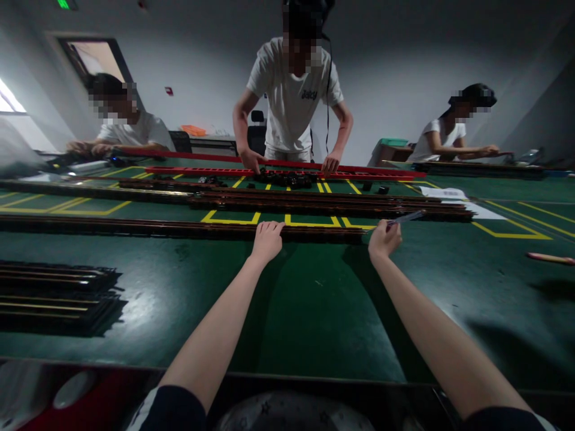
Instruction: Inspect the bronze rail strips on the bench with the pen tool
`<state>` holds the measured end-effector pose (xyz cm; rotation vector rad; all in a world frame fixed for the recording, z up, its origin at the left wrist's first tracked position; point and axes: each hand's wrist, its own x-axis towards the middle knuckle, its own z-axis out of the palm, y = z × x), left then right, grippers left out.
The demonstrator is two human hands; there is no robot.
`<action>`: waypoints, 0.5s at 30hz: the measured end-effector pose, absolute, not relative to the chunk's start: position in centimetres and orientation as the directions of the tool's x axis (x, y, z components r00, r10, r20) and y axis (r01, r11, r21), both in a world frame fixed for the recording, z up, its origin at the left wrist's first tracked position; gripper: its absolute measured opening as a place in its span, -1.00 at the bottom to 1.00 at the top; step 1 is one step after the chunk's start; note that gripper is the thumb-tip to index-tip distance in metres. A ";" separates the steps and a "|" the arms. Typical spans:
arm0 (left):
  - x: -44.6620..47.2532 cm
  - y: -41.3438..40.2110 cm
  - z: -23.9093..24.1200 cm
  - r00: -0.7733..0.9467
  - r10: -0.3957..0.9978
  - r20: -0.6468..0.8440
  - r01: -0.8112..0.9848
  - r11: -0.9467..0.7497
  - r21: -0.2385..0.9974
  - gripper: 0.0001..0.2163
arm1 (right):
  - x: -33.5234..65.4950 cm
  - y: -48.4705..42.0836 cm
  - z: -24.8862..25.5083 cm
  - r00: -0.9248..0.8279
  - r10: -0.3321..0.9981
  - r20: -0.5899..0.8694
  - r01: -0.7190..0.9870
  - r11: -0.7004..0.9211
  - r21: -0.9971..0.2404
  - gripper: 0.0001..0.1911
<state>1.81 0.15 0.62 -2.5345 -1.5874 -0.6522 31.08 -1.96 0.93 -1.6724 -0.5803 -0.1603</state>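
Note:
A bundle of long, thin dark strips runs across the table from the left edge of view to near my right hand. Over it lies my left hand, fingers bent across the far edge and holding the strips down. My right hand is closed around a slim, clear pen, just off the strips' right end. The pen slants up to the right. Its lower tip is near the strip ends; I cannot tell whether it touches them.
More dark strip bundles lie beyond, and two short stacks at near left. Yellow tape lines mark the green table. A white paper and a pinkish pen-like stick are at right. Opposite, a person handles red rails; two others sit further away.

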 end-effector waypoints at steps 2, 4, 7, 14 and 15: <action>1.8 0.2 0.6 0.375 0.833 0.407 0.867 -0.470 0.163 -0.55 | 30.8 -2.1 1.1 0.855 0.264 0.446 0.483 -0.094 -0.870 -0.80; 1.8 0.2 0.5 0.376 0.829 0.414 0.862 -0.477 0.171 -0.55 | 30.4 -2.3 1.2 0.851 0.262 0.456 0.494 -0.103 -0.863 -0.77; 1.8 0.3 0.3 0.373 0.829 0.418 0.860 -0.477 0.179 -0.56 | 29.7 -2.6 1.3 0.783 0.343 0.518 0.564 -0.041 -0.825 -0.73; 1.8 0.4 0.2 0.376 0.818 0.436 0.855 -0.487 0.177 -0.56 | 26.3 -3.4 0.8 0.313 0.601 0.735 0.837 0.191 -0.513 -0.77; 1.8 0.4 0.2 0.376 0.820 0.432 0.855 -0.487 0.178 -0.56 | 25.8 -3.5 0.7 0.249 0.622 0.742 0.854 0.221 -0.472 -0.76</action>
